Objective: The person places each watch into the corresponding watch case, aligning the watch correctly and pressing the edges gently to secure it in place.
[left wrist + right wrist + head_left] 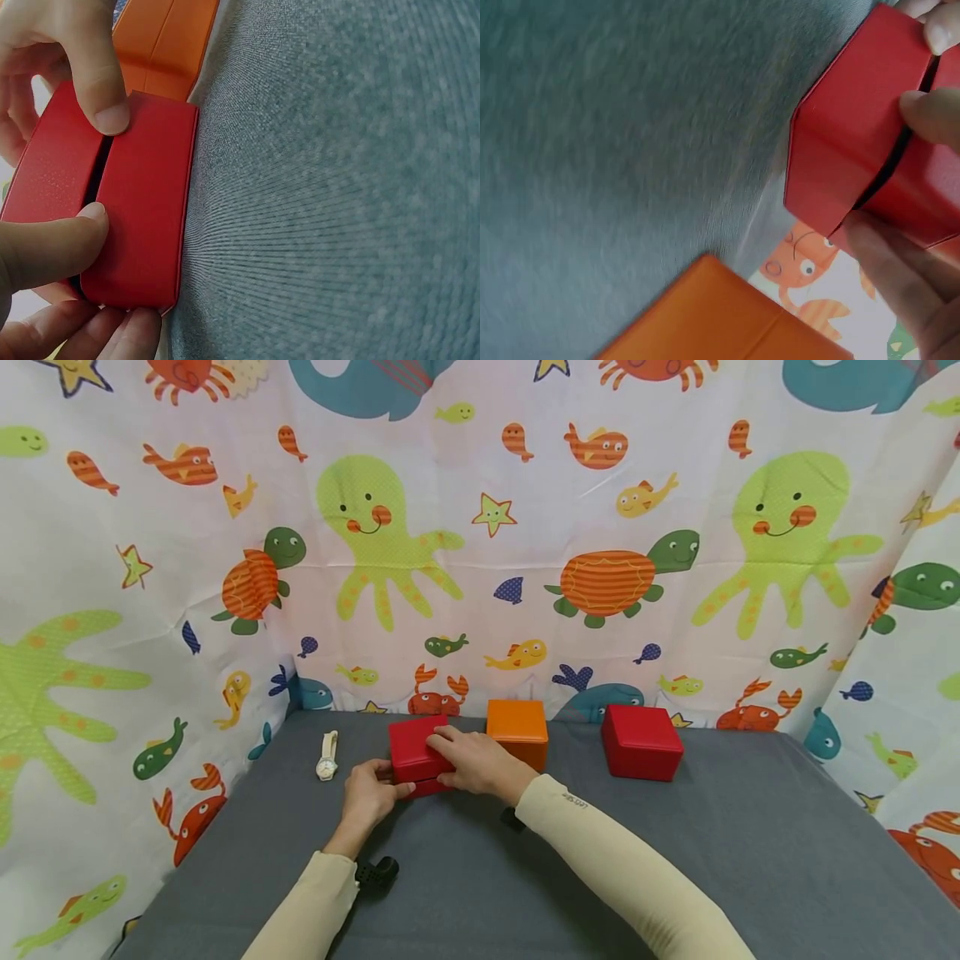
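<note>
A red box stands at the left-centre of the grey table, between both hands. A dark gap runs between its lid and base in the wrist views. My left hand grips the left side, its thumb on the front by the gap and its fingers round the far side. My right hand holds the lid from the right, with its thumb at the front seam and fingers over the top and side. In the right wrist view, two fingers touch the box near the seam. The box's inside is hidden.
An orange box stands just right of the red one, partly behind my right hand. Farther right sits another red box. A white-strapped wristwatch lies at the left. Behind the grey tabletop hangs a sea-animal curtain.
</note>
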{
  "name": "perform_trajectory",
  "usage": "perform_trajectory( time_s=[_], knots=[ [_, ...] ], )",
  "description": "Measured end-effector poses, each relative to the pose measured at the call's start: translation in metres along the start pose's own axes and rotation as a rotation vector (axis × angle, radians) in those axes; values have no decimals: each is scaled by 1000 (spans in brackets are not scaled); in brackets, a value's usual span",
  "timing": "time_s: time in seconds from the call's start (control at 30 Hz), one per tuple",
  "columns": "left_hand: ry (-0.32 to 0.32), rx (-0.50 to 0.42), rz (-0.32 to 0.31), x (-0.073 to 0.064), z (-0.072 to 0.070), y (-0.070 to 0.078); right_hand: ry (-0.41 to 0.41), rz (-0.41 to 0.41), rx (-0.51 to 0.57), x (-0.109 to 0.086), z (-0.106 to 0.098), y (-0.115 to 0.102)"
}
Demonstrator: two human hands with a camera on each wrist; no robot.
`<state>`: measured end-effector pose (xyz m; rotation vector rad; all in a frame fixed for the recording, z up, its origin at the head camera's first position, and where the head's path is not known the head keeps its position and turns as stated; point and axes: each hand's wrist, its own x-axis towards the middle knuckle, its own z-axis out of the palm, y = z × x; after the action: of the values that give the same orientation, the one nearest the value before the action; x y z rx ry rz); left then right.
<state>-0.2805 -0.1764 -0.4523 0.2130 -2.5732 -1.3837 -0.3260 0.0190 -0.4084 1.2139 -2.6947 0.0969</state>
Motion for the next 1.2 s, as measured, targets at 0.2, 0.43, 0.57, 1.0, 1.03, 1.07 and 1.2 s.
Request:
perform_trajectory(
  time_s=[0.2, 0.43, 0.57, 1.0, 1.03, 1.07, 1.2],
  knots=[
    [-3, -1, 0, -1, 1, 0, 44, -116, -87, -1, -1, 3],
    [1, 5, -6, -1, 0, 1, 46, -205, -218, 1, -7, 2],
    [-1, 6, -11, -1, 0, 1, 49, -231, -245, 3, -5, 5],
    [-35, -42, -45, 2, -1, -1, 44, -169, -6, 11, -17, 12],
    [-36, -42, -48, 2, -2, -2, 37, -154, 30, 13, -18, 12],
    [-39, -41, -49, 2, -2, -2, 29, -144, 61, 14, -20, 13],
    [-57, -37, -52, 3, -3, -2, -8, -119, 131, 20, -26, 15]
  ],
)
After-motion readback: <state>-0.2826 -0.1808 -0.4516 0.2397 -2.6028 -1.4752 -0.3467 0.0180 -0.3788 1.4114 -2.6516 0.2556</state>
